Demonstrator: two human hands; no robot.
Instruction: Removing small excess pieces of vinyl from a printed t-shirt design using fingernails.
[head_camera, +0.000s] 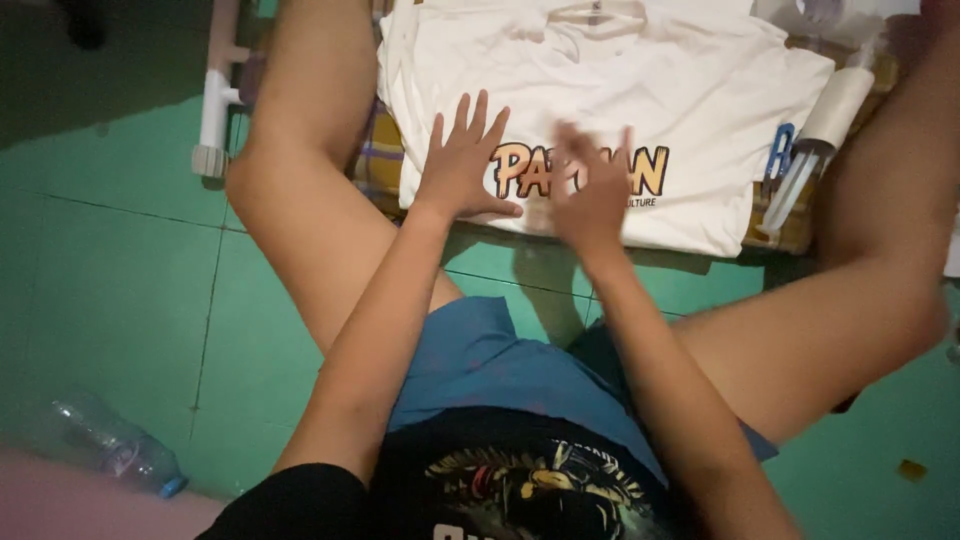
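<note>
2 hands lie on a cream T-shirt (640, 90) spread flat between the person's bare knees, its printed chest facing up and its lower hem nearest the body. The left hand (462, 160) rests palm-down on the left end of the print, fingers straight and fanned wide, gripping nothing. The right hand (592, 180) sits just beside it over the middle of the print, also open and flat with nothing in its grasp, but it is blurred, so the exact spread of its fingers is hard to tell. The 2 hands cover most of the lettering, and the neck of the shirt is cut off at the top edge. Under the shirt a checked cloth (378, 160) peeks out at the left side and along the right; how far it runs beneath cannot be seen. On the shirt's right sleeve lies a pale roll (835, 105) with a clear plastic piece below it, partly in shadow and hard to make out. A white plastic pipe (214, 95) lies on the green tiled floor (120, 260) to the left, and a clear plastic bottle (115, 445) lies dim and blurred at the lower left.
</note>
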